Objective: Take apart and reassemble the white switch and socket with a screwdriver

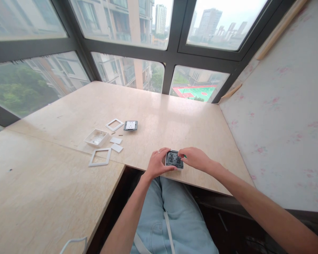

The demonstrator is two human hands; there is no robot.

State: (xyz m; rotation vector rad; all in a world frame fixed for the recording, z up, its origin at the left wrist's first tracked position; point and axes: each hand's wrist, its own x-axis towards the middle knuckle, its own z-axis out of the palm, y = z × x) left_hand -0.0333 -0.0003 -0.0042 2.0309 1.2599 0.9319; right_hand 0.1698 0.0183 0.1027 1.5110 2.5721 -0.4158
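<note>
A square switch module (172,159) with a dark inner face and a white edge rests near the table's front edge. My left hand (159,163) grips it from the left, thumb along the near side and fingers at the far side. At its right part, the fingers of my right hand (192,157) are pinched together, with something small and green showing at them; what exactly they hold is too small to make out.
To the left on the table (153,113) lie a socket module (130,125), two white frames (100,149), a white open box (96,137), two white plates (116,147) and small screws (121,135). A white cable (73,240) is at the lower left. Windows and a papered wall border the table.
</note>
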